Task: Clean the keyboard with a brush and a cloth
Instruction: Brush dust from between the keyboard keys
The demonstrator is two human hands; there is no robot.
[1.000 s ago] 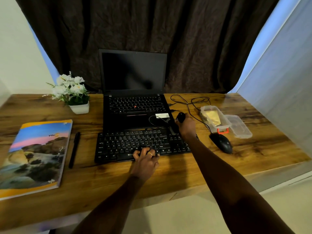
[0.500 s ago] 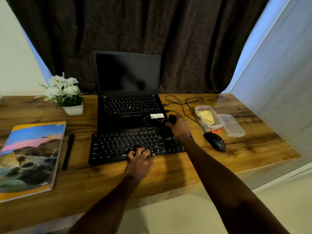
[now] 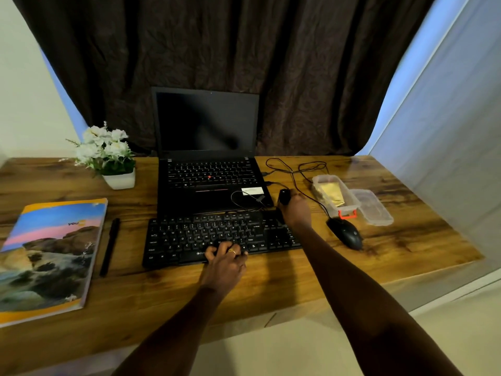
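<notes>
Our right hand [image 3: 296, 211] curls round the black brush [image 3: 284, 197], whose rounded end sticks up past the fingers, over the far right corner of the keyboard [image 3: 206, 234]. We cannot tell whether the bristles touch the keys. Our left hand [image 3: 225, 264] rests on the keyboard's near edge, fingers loosely bent onto the bottom row. The keyboard lies on the wooden desk [image 3: 298, 289], just in front of an open laptop [image 3: 208, 147]. To the right sit a mouse [image 3: 345, 233] and a clear tub [image 3: 320, 183] holding something yellow. To the left lie a pen [image 3: 109, 245], a book [image 3: 48, 256] and a flower pot [image 3: 119, 180].
</notes>
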